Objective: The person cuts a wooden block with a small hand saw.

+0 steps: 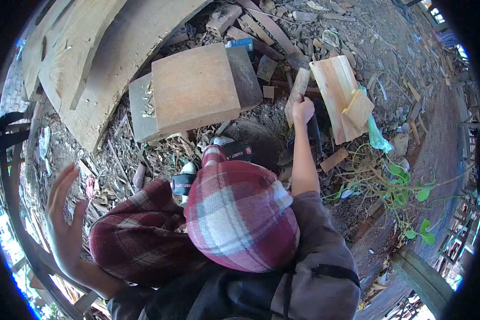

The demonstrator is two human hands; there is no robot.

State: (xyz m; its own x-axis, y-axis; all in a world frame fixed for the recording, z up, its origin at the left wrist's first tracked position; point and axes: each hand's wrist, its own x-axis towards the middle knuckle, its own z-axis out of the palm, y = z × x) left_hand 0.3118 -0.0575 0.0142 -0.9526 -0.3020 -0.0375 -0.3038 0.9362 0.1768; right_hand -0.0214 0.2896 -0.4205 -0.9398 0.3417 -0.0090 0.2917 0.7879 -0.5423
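Observation:
My right hand (304,111) is closed around a narrow, weathered piece of wood (300,85), low over the ground to the right of a wooden block. Its lower end shows past my fingers. My left hand (64,218) is raised at the far left, fingers apart, holding nothing. The large squared wooden block (196,88) stands in front of my feet on a darker slab (249,80). Just right of my right hand lie pale boards (333,96) with a small wood offcut (359,109) on top.
Large planks (101,69) lean at the upper left. A blue can (241,44) lies behind the block. Wood scraps and chips litter the soil. A leafy plant (400,186) grows at right, near a wooden post (422,280). My sandalled feet (182,184) are close to the block.

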